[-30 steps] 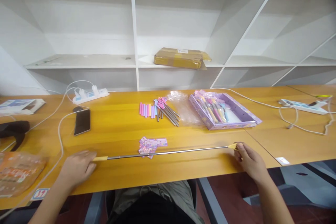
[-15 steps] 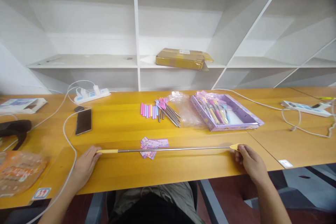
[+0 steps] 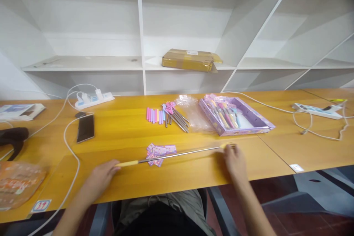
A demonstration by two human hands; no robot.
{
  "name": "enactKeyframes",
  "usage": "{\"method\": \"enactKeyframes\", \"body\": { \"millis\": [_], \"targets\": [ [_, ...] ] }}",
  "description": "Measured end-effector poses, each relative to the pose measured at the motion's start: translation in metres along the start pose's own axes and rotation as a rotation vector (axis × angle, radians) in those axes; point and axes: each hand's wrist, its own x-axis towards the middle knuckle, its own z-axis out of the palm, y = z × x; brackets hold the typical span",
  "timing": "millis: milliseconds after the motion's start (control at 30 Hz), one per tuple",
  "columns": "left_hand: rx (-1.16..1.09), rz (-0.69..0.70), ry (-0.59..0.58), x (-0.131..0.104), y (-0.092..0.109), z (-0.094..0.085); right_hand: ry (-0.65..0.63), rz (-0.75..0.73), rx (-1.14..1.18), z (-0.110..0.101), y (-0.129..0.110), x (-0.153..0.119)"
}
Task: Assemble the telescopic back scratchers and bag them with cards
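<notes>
Bare forearms (image 3: pixel 79 202) run from the bottom edge to an uncovered left hand (image 3: pixel 101 177) at lower left and right hand (image 3: pixel 235 160) at right of centre, while a black top (image 3: pixel 160 221) fills bottom centre against a creased grey-olive garment (image 3: pixel 190 208) with a thin cord.

**Your Spot Looks Like an Office or Shared Workroom**

You are at a long wood-toned desk (image 3: pixel 121 132), a seam showing where sections join, closer to office furniture than to a home table. A number tag (image 3: pixel 41 205) sits at its edge on your left, as at a marked workstation. Facing you, white open shelving (image 3: pixel 140 33) spans the view, a taped cardboard parcel (image 3: pixel 188 60) on it. You have a white power strip (image 3: pixel 95 99) to your left and a second power strip (image 3: pixel 313 110) to your right, each with cables (image 3: pixel 72 151). Office or workroom, you cannot tell for certain.
</notes>
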Motion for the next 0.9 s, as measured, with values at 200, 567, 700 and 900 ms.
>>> {"method": "enactKeyframes", "body": {
  "millis": [200,567,700,900],
  "targets": [
    [0.057,-0.004,-0.04,0.02,0.078,0.039,-0.491,-0.204,0.149,0.074,-0.084,-0.097],
    [-0.246,0.049,-0.354,0.12,0.103,-0.005,-0.543,-0.625,0.163,0.083,-0.179,0.026],
    [-0.506,-0.025,-0.253,0.149,0.088,0.031,-0.516,-0.637,0.146,0.124,-0.171,0.054],
    [-0.7,-0.105,-0.062,0.139,0.061,0.06,-0.503,-0.615,-0.001,0.143,-0.112,0.081]
  ]
}}
